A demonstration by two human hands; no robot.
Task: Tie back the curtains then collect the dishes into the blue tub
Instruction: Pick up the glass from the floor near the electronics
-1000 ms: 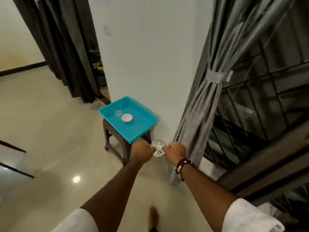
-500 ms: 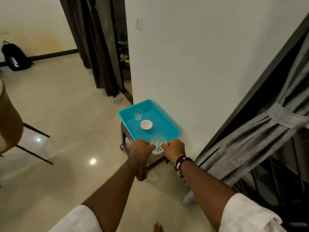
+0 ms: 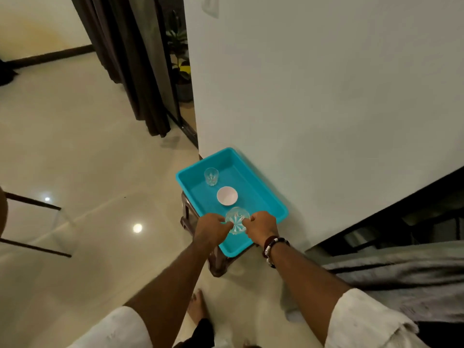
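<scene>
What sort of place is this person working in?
Most likely a room in a home: a glossy tiled floor, long dark curtains at a doorway with a potted plant behind, and a blue tub of dishes on a small stool.

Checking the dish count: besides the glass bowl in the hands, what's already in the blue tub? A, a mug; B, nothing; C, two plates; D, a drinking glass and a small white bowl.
D: a clear drinking glass and a small white bowl sit in the blue tub.

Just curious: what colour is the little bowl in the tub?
White, perhaps faintly pink; the small bowl shows best in the head view.
</scene>
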